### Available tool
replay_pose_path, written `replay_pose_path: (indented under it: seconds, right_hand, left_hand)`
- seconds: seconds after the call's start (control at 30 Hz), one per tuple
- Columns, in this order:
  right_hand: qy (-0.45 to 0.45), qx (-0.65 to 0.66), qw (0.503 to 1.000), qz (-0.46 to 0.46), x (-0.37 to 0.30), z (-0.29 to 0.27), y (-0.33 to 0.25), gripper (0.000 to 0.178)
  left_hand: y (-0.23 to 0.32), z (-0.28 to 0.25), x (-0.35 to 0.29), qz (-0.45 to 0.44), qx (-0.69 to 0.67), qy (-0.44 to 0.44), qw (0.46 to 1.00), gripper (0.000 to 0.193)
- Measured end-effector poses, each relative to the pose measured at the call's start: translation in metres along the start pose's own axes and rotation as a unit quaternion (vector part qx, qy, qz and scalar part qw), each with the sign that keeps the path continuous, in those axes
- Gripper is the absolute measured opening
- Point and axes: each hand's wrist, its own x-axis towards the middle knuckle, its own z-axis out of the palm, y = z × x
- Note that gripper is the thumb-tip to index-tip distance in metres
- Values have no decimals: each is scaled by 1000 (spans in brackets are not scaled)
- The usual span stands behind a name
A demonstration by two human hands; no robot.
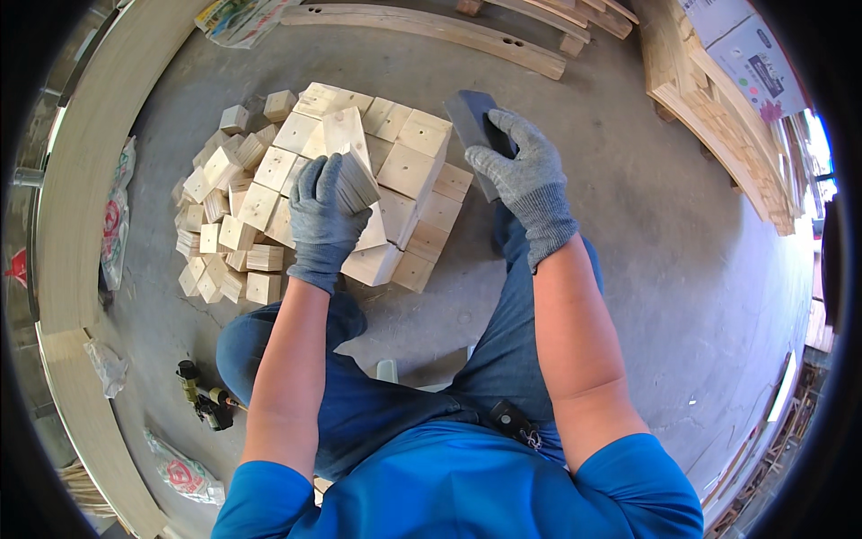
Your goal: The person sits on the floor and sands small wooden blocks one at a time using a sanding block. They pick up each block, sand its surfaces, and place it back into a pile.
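Observation:
My left hand point(325, 225), in a grey knit glove, is closed round a pale wooden block point(345, 132). It holds the block tilted over a neat stack of wooden blocks point(411, 169), most of which show a small dark hole in the face. To the right of the stack, my gloved right hand point(528, 171) grips a dark grey, flat rectangular sanding block point(473, 124), with the thumb and fingers on its near side. The sanding block and the wooden block are apart. Part of the wooden block is hidden by my left fingers.
Loose wooden blocks point(236, 235) lie heaped left of the stack. A cordless drill point(203, 396) rests on the floor by my left knee. Long boards point(422, 27) lie at the far side, and a wooden pallet point(709, 117) holding a white carton point(750, 63) stands far right.

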Motion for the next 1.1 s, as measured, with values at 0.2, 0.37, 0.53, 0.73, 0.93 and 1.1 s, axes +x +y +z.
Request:
replay_pose_path:
  seconds: [0.2,0.37,0.53,0.73,0.93,1.1]
  right_hand:
    - [-2,-37,999,-16,-1,7,0,64]
    - [-6,-11,1000,-27,-1,10,2,63]
    - [-13,-52,998,-45,-5,16,0,62]
    - [-29,-80,995,-47,-5,24,3,61]
    - [-59,-106,991,-55,-11,38,0,61]
    - [-88,-134,979,-129,-32,54,-14,60]
  left_hand:
    - [7,9,-34,29,21,8,999,101]
    - [21,-1,-48,47,2,-3,999,94]
    - [33,-3,-69,47,5,-52,998,77]
    - [39,-6,-71,20,-45,-28,998,88]
    - [15,-8,-68,-166,-127,-1,978,124]
    - [1,-4,-50,-312,-240,-134,909,146]
